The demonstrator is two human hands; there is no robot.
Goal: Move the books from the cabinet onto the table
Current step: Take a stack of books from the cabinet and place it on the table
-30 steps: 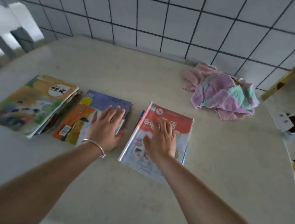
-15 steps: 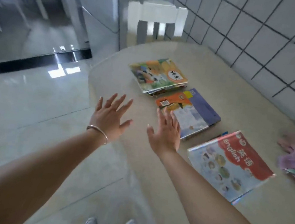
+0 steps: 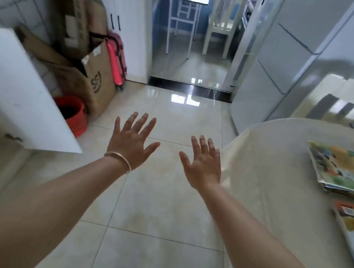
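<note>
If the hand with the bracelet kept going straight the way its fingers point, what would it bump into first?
Probably nothing soon. The left hand is open, its fingers aimed over bare floor toward the doorway. The red bucket and cardboard box sit off to its left. Depth is hard to judge.

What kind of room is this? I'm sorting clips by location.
Probably a home dining area: a round table holding books, a white chair beside it, cardboard boxes against the tiled wall, and a doorway to another room.
</note>
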